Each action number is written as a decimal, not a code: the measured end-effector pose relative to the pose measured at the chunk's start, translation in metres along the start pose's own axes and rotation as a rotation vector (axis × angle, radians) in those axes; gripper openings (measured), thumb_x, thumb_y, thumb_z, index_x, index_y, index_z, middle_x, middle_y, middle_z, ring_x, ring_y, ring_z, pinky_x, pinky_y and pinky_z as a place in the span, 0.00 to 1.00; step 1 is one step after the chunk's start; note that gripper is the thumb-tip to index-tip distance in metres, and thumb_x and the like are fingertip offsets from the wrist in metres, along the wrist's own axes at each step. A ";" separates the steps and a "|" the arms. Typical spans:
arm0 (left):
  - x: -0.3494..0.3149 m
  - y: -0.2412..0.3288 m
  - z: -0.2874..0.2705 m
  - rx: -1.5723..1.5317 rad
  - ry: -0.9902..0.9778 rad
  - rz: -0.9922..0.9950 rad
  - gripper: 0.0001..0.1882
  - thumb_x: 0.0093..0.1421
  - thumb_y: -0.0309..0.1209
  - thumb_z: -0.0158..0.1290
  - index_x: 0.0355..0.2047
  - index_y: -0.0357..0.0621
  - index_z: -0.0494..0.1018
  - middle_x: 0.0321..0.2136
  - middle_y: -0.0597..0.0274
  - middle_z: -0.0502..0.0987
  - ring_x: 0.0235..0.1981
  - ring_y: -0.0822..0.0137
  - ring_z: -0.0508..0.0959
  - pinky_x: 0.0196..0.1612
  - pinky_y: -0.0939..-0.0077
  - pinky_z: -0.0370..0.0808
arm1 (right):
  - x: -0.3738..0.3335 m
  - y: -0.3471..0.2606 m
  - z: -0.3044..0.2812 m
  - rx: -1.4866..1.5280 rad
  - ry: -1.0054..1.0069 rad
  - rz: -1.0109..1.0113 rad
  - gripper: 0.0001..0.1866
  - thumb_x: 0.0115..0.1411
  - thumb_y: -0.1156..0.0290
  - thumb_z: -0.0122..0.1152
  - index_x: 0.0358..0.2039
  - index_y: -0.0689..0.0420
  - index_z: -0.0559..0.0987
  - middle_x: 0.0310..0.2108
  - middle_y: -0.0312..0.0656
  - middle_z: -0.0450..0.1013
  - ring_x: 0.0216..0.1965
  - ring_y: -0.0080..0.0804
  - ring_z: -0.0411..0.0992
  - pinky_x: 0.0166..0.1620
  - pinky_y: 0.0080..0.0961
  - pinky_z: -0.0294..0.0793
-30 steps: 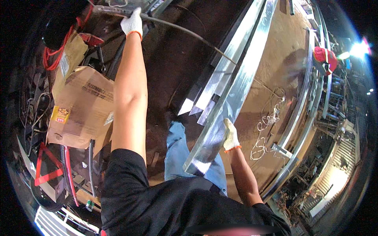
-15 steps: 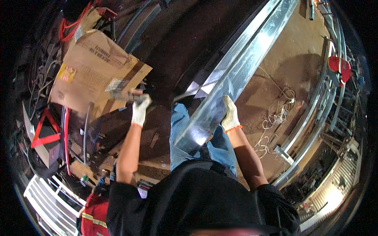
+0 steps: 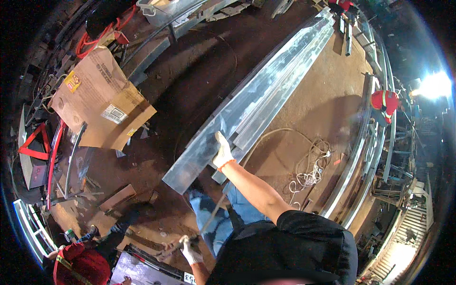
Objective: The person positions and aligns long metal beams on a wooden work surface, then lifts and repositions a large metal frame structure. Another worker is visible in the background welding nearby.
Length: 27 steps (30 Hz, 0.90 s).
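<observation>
A long, shiny metal beam (image 3: 209,145) slants from the lower left to the far upper right, its near end above my jeans. My right hand (image 3: 222,151), in a white knit glove with an orange cuff, grips its right edge, fingers partly hidden. Other long metal profiles (image 3: 278,102) lie along its right side. Low down near the bottom edge, my gloved left hand (image 3: 191,251) is closed around a slim, brownish tool (image 3: 167,252) of a kind I cannot make out. A cable (image 3: 216,209) runs up from near that hand across my legs.
A flattened cardboard box (image 3: 92,97) lies at left, near a red triangle frame (image 3: 35,145). A person in red (image 3: 80,263) is close at lower left; another (image 3: 385,102) bends at right. A tangled white cord (image 3: 311,173) lies on the floor beside metal rails (image 3: 354,166).
My left hand and its tool have dropped from beside the cardboard to the bottom edge. The beam's near end and my right hand appear farther left; the view has shifted, showing more at right.
</observation>
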<state>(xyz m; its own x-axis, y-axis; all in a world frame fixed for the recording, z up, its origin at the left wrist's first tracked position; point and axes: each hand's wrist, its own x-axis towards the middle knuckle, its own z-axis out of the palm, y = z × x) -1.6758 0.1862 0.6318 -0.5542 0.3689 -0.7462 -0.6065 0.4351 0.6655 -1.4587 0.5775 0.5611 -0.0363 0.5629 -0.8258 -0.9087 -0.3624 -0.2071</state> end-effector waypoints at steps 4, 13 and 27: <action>-0.016 -0.039 -0.001 -0.011 -0.085 -0.068 0.11 0.60 0.29 0.63 0.43 0.50 0.75 0.37 0.68 0.77 0.38 0.68 0.78 0.42 0.69 0.80 | 0.039 -0.003 -0.033 -0.230 0.118 -0.093 0.34 0.63 0.48 0.66 0.64 0.51 0.72 0.64 0.37 0.69 0.64 0.36 0.66 0.68 0.40 0.61; 0.066 -0.093 -0.034 0.020 -0.114 -0.157 0.15 0.65 0.26 0.59 0.51 0.50 0.73 0.39 0.64 0.77 0.35 0.64 0.81 0.38 0.58 0.86 | 0.184 -0.105 -0.166 -0.288 0.010 -0.243 0.38 0.69 0.41 0.50 0.71 0.54 0.63 0.69 0.43 0.62 0.69 0.46 0.58 0.71 0.48 0.56; 0.106 -0.150 0.016 0.705 -0.190 0.220 0.14 0.68 0.36 0.55 0.45 0.39 0.79 0.39 0.49 0.80 0.38 0.57 0.80 0.39 0.63 0.77 | 0.338 -0.154 -0.260 -0.581 0.293 -0.334 0.41 0.62 0.48 0.67 0.69 0.56 0.67 0.72 0.45 0.59 0.70 0.46 0.56 0.72 0.49 0.51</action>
<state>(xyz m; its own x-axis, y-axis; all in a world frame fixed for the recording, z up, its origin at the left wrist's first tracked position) -1.6342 0.1733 0.4528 -0.4737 0.6152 -0.6302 0.0493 0.7330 0.6784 -1.2229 0.6304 0.1771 0.3904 0.5201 -0.7596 -0.4817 -0.5877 -0.6500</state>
